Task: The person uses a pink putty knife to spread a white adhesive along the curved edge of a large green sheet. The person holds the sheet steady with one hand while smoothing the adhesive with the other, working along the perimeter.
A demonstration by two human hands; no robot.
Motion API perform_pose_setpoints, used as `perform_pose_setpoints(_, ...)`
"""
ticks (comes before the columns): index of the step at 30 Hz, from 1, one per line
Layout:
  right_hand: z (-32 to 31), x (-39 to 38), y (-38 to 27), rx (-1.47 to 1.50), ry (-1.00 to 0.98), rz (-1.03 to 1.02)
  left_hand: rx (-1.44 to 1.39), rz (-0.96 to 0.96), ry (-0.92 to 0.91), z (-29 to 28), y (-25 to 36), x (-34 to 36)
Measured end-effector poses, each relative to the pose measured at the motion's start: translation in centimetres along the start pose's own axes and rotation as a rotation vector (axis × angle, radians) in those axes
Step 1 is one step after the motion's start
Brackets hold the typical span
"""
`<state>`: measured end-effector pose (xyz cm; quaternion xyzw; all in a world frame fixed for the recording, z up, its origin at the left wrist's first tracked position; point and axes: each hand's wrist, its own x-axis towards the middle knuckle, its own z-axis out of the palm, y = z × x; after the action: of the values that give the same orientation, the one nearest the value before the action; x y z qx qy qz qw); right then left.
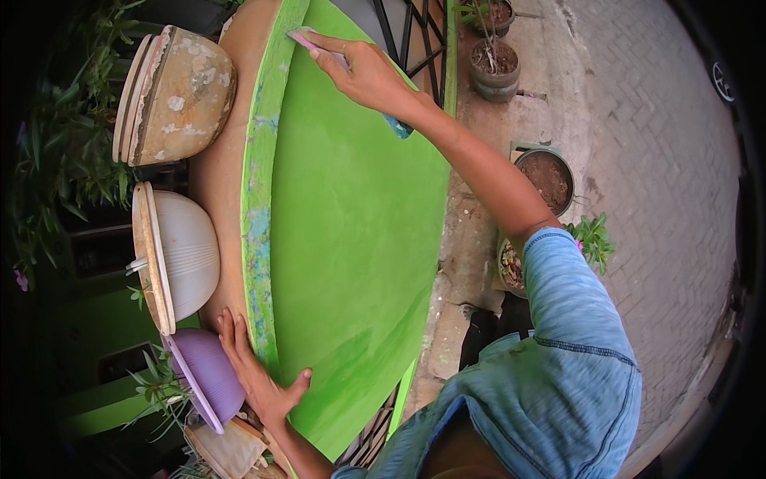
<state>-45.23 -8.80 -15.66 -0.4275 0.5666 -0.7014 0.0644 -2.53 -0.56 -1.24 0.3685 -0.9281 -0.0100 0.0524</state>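
Note:
My right hand reaches to the far end of a bright green wall. Its fingers close round a paintbrush with a pinkish handle, and the brush's tip touches the wall's narrow green edge strip. Patches of older blue and pinkish paint show through along that strip. My left hand rests spread and flat over the near part of the edge, thumb on the green face, holding nothing. It lies right beside a purple pot. A teal patch shows under my right forearm.
Along the wall's top stand a weathered beige pot and a white ribbed pot, with leafy plants behind. On the right, several potted plants line the wall's foot beside grey paving. Black metal bars are at the far end.

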Motion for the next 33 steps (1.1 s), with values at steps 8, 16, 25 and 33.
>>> perform_pose_setpoints(8, -1.7, 2.1, 0.1, -0.014, -0.082, 0.062, 0.002, -0.002, 0.009, 0.0, 0.1, -0.1)
perform_pose_setpoints(16, -0.8, 3.6, 2.3, -0.044, 0.100, -0.173, 0.027, 0.038, 0.014, 0.0, 0.2, 0.4)
perform_pose_setpoints(25, -5.1, -14.1, 7.5, 1.326, 0.069, 0.913, 0.032, 0.037, 0.000, -0.8, 0.7, 0.6)
perform_pose_setpoints(33, -5.0, -38.0, 10.0, 1.275, -0.100, 1.599, 0.031, 0.041, 0.017, -0.3, 0.3, 0.4)
